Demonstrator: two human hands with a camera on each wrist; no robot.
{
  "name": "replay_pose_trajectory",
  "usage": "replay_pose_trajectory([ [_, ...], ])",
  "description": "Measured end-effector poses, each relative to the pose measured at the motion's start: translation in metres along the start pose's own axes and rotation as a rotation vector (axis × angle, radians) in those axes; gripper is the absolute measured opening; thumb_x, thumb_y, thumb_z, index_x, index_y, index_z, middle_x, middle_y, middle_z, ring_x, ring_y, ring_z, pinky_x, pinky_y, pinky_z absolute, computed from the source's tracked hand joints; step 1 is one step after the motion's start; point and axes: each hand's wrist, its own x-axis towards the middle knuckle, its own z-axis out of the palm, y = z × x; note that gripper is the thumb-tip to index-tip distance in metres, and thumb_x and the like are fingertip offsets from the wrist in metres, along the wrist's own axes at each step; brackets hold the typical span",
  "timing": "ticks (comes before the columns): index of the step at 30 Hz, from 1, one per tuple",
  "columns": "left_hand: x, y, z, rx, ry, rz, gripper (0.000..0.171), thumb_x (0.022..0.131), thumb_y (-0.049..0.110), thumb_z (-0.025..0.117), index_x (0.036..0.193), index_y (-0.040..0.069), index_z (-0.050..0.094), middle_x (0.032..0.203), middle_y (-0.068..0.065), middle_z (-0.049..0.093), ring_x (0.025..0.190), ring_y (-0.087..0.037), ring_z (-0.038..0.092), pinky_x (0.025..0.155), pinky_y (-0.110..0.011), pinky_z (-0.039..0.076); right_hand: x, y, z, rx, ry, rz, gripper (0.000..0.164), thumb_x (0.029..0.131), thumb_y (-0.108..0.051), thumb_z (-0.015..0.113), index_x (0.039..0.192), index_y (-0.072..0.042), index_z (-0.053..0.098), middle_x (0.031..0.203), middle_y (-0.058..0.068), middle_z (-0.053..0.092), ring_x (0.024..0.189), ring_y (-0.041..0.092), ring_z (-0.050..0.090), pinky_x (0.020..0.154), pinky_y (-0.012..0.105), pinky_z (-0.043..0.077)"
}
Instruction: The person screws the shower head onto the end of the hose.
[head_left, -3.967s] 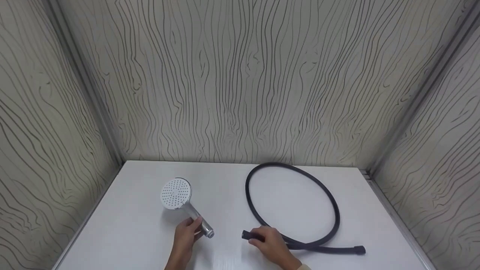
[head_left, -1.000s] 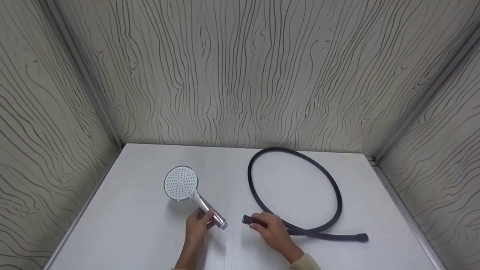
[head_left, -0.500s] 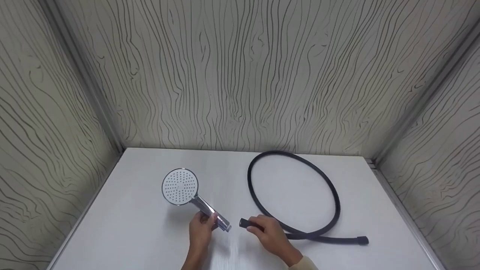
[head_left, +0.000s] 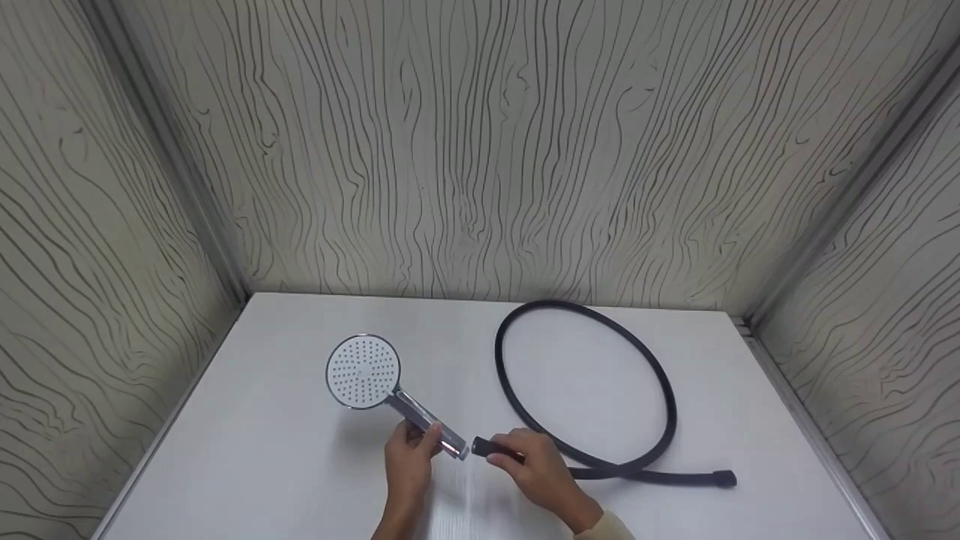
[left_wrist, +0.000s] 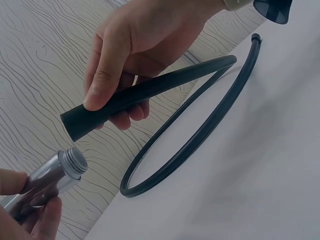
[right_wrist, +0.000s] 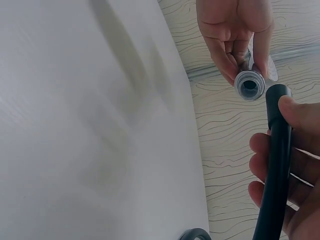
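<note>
My left hand (head_left: pixel 409 457) grips the chrome handle of a shower head (head_left: pixel 364 372), whose round white spray face is turned up. The threaded end of that handle (left_wrist: pixel 74 162) points right, toward a black shower hose (head_left: pixel 670 390). Near one end of the hose, my right hand (head_left: pixel 534 465) pinches it between thumb and fingers just behind the wider end fitting (left_wrist: pixel 80 122). In the left wrist view a small gap shows between fitting and thread. Both ends are held above the white table (head_left: pixel 285 480).
The rest of the hose lies in a large loop on the right of the table, its other end fitting (head_left: pixel 724 478) near the right side. Wood-grain patterned walls (head_left: pixel 480 150) stand behind and at both sides.
My left hand has brought the shower head rightward, and my right hand has shifted slightly left with the hose end. The gap between handle and hose has narrowed to a sliver.
</note>
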Motion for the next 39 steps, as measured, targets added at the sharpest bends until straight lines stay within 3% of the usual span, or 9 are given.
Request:
replay_pose_trajectory([
  [12,-0.002,0.006,0.005,-0.002,0.062,0.014,0.043,0.096,0.010,0.058,0.126,-0.017,0.046,0.111,-0.027,0.063,0.098,-0.034,0.070,0.083,-0.031,0.063,0.002,-0.003,0.000,0.005,0.008,-0.023,0.016,0.094,-0.032,0.064,0.092,-0.019,0.073,0.073,-0.008,0.063,0.065,-0.005,0.046,0.056,0.012,0.045],
  [27,-0.003,0.015,0.008,-0.055,0.109,-0.001,0.034,0.095,0.011,0.061,0.120,-0.012,0.053,0.110,-0.024,0.066,0.103,-0.035,0.069,0.085,-0.034,0.063,0.001,-0.004,0.001,-0.006,-0.019,0.038,0.017,0.093,-0.034,0.064,0.091,-0.019,0.073,0.072,-0.009,0.062,0.065,-0.004,0.047,0.058,0.013,0.045],
  [39,-0.007,0.008,0.016,-0.079,0.130,-0.046,0.035,0.096,0.013,0.060,0.121,-0.010,0.052,0.112,-0.025,0.065,0.104,-0.034,0.069,0.088,-0.035,0.062,0.000,-0.003,0.011,0.006,0.005,0.051,0.017,0.092,-0.031,0.064,0.089,-0.017,0.072,0.071,-0.008,0.061,0.065,-0.004,0.047,0.057,0.013,0.046],
])
